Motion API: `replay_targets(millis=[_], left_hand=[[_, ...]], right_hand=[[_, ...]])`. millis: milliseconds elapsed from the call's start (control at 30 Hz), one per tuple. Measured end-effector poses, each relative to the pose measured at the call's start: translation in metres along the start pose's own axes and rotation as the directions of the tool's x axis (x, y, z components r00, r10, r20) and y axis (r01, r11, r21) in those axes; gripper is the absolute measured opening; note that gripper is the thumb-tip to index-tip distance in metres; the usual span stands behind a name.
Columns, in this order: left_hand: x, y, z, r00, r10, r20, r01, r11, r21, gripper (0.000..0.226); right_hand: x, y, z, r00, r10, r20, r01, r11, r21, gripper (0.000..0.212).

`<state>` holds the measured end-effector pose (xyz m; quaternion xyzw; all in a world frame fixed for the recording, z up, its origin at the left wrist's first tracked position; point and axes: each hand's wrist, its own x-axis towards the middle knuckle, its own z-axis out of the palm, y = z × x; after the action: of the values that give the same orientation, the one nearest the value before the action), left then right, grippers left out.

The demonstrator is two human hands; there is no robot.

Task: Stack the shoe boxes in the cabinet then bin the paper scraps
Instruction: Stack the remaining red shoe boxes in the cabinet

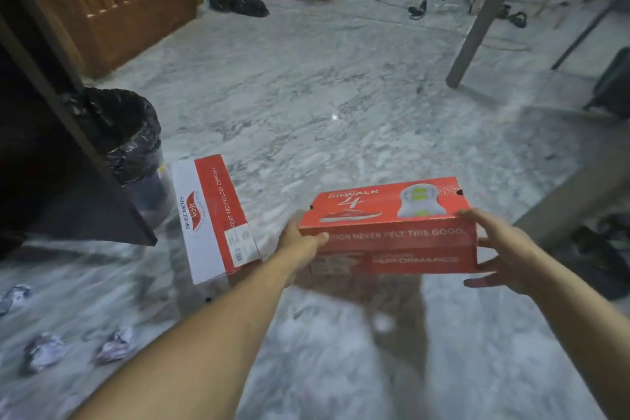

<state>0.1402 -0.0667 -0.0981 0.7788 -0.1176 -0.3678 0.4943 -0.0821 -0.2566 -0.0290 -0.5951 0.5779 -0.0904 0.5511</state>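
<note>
A: What's biggest here?
B: The dark cabinet (51,147) on the left, door swung open, presumably so boxes can go in. Just right of it stands the bin (126,133), lined with a black bag.

A: And the boxes?
B: A white-and-red box (214,215) lies on the floor (341,95) near the bin. The red box (392,228) is held above the floor, right of it, level, one hand at each end, likely for carrying.

A: Fingers?
B: The left hand (301,244) grips the left end, thumb curled over the front edge. The right hand (504,249) clasps the right end, fingers spread.

A: Scraps?
B: Crumpled scraps (114,344) lie near left, not yet binned.
</note>
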Motion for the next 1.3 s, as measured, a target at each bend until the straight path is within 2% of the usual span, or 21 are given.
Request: replay_targets(millis=[133,233,367,467,533,567,600,733,800,967,1067,1300], left_hand=[[0.002,-0.006,0.011,1.0,-0.017,-0.008,0.016,0.997,-0.073,0.065],[0.003,-0.01,0.016,1.0,-0.009,-0.023,0.006,0.993,-0.119,0.058],[-0.004,-0.009,0.018,0.997,-0.012,-0.079,-0.008,0.967,-0.254,0.042],[-0.01,0.001,0.014,0.993,0.015,-0.118,-0.058,0.929,-0.364,0.043],[-0.013,0.008,0.006,0.99,0.052,-0.127,-0.099,0.913,-0.396,0.043],[-0.017,0.013,0.001,0.988,0.083,-0.134,-0.129,0.915,-0.383,0.045],[-0.021,0.018,-0.006,0.981,0.123,-0.148,-0.169,0.919,-0.356,0.048],[-0.047,0.043,-0.039,0.927,0.3,-0.224,-0.343,0.92,-0.188,0.076],[-0.067,0.057,-0.059,0.887,0.381,-0.26,-0.422,0.898,-0.124,0.083],[-0.116,0.078,-0.116,0.772,0.547,-0.323,-0.553,0.829,0.085,0.086],[-0.148,0.083,-0.153,0.708,0.606,-0.364,-0.581,0.792,0.188,0.087],[-0.222,0.078,-0.231,0.57,0.665,-0.483,-0.555,0.745,0.37,0.079]], right_hand=[[0.008,0.022,-0.009,0.999,0.039,-0.02,-0.039,0.999,-0.006,0.036],[0.01,0.03,-0.005,0.997,0.041,-0.06,-0.038,0.998,0.042,0.048],[-0.003,0.028,0.004,0.981,-0.128,-0.149,0.143,0.985,0.1,0.034],[-0.008,0.026,0.006,0.94,-0.257,-0.224,0.286,0.952,0.109,0.034],[-0.013,0.021,0.005,0.905,-0.351,-0.238,0.378,0.923,0.076,0.027],[-0.017,0.018,0.004,0.886,-0.408,-0.223,0.429,0.901,0.058,0.027],[-0.021,0.015,0.003,0.865,-0.462,-0.196,0.478,0.878,0.04,0.035],[-0.039,-0.007,-0.002,0.794,-0.599,-0.104,0.59,0.801,-0.102,0.09],[-0.054,-0.024,-0.001,0.752,-0.654,-0.081,0.638,0.753,-0.161,0.103],[-0.097,-0.067,0.016,0.618,-0.786,-0.026,0.753,0.6,-0.271,0.106],[-0.125,-0.09,0.036,0.554,-0.832,-0.008,0.807,0.54,-0.239,0.103],[-0.177,-0.13,0.085,0.434,-0.898,0.071,0.889,0.413,-0.197,0.091]])
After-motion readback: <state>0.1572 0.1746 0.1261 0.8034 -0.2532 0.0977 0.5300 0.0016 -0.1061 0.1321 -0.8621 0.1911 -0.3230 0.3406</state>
